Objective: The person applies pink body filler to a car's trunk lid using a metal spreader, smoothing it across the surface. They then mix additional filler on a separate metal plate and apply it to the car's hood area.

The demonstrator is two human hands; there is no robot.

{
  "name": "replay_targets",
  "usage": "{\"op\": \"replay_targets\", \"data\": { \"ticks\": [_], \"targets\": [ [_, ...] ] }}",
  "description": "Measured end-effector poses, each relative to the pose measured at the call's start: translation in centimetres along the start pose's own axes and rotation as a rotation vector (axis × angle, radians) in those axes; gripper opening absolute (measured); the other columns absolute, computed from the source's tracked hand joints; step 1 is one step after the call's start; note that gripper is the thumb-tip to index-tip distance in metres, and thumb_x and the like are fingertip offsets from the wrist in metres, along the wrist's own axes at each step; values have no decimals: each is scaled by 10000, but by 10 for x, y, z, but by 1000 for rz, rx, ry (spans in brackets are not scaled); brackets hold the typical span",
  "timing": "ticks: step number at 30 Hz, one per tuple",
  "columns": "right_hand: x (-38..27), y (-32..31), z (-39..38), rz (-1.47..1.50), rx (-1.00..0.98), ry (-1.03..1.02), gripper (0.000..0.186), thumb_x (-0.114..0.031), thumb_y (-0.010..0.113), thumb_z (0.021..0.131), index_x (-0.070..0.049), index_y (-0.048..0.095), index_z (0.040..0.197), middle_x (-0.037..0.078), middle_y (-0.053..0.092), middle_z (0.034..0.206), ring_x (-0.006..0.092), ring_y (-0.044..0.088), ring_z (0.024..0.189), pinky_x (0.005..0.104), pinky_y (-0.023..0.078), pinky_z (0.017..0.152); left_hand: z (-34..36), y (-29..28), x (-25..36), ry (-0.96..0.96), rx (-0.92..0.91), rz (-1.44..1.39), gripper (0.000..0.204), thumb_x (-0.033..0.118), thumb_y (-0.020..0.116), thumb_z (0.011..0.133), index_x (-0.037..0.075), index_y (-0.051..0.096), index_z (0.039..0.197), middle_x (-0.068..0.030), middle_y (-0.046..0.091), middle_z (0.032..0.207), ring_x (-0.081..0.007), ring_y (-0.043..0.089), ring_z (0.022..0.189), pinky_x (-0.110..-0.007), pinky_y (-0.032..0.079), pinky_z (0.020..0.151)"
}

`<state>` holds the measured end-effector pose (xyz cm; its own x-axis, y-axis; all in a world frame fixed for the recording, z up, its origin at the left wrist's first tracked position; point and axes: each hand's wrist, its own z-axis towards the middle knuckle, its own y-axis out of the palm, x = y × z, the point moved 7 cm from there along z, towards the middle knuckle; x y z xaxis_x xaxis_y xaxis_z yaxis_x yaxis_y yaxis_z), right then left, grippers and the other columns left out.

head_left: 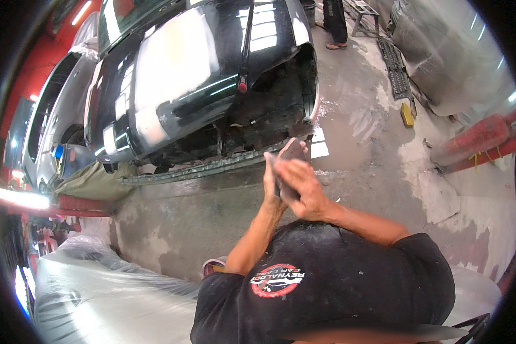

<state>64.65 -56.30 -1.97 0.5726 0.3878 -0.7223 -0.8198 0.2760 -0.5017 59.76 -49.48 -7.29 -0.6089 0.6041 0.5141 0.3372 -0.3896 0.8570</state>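
My two hands are together in front of my chest, short of the black car's lower edge. Between them is a dark, flat piece of sandpaper (293, 150), its far end showing past the fingers. My left hand (270, 186) backs the piece from the left, thumb side up. From the right, my right hand (304, 184) closes over it, fingers bent and slightly blurred. Much of the sandpaper is hidden by the hands. Beyond them stands the black car body (212, 109), its lower section open and bare, with a large pale patch (175, 57) on its panel.
A person in dark trousers (333, 23) and sandals stands at the far right. A black grille (394, 67) and a yellow block (407, 115) lie on the wet floor. Red posts (476, 143) stand right. Plastic sheeting (109, 286) covers something at near left; a silver car (54, 120) stands beyond.
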Motion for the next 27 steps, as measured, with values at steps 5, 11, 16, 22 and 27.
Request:
{"op": "replay_targets", "data": {
  "ticks": [5, 11, 16, 22, 27],
  "targets": [
    [21, 4, -3, 49, 246, 187, 570, -169, 644, 861, -29, 484, 1390, 168, 512, 1374, 339, 460, 1248, 435, 337, 1060, -12, -12, -8, 69, 99, 239, 620, 431, 391, 1021, 15, 337, 1477, -136, 451, 1440, -271, 483, 1272, -408, 415, 1045],
    [95, 0, 1, 392, 229, 667, 485, -275, 516, 995, -27, 465, 1409, 177, 491, 1413, 319, 476, 1290, 381, 366, 1079, -23, -43, 2, 42, 345, 403, 480, 156, 527, 939, -4, 484, 1389, -121, 597, 1279, -206, 589, 1148, -341, 452, 1010],
    [89, -22, -3, 272, 146, 784, 521, -321, 425, 1031, -31, 381, 1461, 210, 440, 1455, 299, 450, 1331, 361, 350, 1100, -32, -68, 29, 299, 425, 163, 323, 146, 551, 996, -4, 542, 1282, -96, 639, 1200, -170, 639, 1025, -310, 519, 913],
    [-1, 13, -5, 120, 16, 23, 589, -173, 603, 887, 13, 419, 1415, 202, 481, 1395, 357, 456, 1259, 447, 349, 1074, -29, -62, -2, 147, 387, 219, 373, 239, 475, 1023, 19, 502, 1323, -114, 615, 1203, -244, 615, 1097, -381, 500, 969],
    [11, 14, -3, 202, 61, 120, 621, -182, 632, 855, 6, 437, 1415, 202, 475, 1403, 362, 437, 1275, 461, 321, 1095, -26, -35, 14, 171, 415, 250, 649, 523, 203, 1043, 28, 424, 1400, -188, 545, 1298, -348, 551, 1193, -500, 412, 1068]
  ]
}}
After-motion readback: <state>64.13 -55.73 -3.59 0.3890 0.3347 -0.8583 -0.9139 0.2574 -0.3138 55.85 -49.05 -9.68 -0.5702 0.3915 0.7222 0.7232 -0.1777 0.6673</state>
